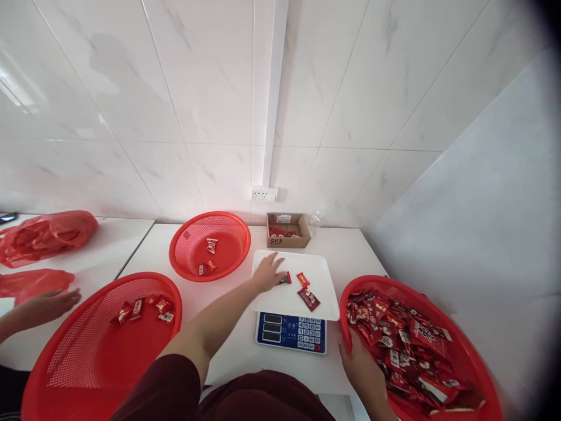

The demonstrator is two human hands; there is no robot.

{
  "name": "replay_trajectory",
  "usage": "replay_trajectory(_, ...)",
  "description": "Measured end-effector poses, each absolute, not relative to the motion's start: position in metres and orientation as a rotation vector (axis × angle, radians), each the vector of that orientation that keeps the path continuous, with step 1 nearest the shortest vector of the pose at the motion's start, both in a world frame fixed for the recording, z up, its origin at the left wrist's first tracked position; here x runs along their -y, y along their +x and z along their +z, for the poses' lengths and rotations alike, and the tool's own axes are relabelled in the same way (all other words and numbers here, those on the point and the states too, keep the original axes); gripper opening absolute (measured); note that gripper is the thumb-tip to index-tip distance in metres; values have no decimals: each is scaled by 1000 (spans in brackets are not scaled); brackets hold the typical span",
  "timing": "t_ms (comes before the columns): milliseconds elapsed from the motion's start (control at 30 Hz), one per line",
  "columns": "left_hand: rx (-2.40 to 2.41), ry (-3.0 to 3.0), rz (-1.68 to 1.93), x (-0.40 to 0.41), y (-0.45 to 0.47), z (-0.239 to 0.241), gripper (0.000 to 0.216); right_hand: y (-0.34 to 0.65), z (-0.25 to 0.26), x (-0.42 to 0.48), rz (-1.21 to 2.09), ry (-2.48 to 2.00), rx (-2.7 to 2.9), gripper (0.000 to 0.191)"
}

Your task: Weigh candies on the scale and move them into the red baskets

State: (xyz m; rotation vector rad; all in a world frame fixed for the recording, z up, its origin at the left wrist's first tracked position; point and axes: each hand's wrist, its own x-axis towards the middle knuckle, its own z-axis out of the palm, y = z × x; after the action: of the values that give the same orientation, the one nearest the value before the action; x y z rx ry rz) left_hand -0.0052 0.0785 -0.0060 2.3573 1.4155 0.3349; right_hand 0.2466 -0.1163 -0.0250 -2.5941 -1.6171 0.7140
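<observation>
My left hand [268, 272] reaches onto the white scale tray [289, 301], fingers spread and lying on a small red packet [284, 279]. Two more red snack packets [308, 294] lie on the tray to its right. My right hand [363, 363] rests on the near left rim of the red basket [473, 356], which is piled with red packets [407, 345]; its fingers curl over the rim. The blue scale keypad [291, 332] sits between my arms.
A red basket [70, 362] at the near left holds several packets. A smaller red basket [188, 257] behind it holds three. An open cardboard box [287, 230] stands by the wall. Red plastic bags [44, 234] lie at the far left, beside another person's hand [48, 303].
</observation>
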Motion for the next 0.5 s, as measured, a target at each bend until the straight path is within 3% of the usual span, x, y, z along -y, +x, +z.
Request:
replay_trajectory(267, -1075, 2476, 14, -36, 83, -21, 74, 250, -37, 119, 673, -2588, 1649, 60)
replay_trajectory(500, -998, 2698, 141, -41, 76, -25, 50, 254, -43, 121, 613, -2559, 1674, 59)
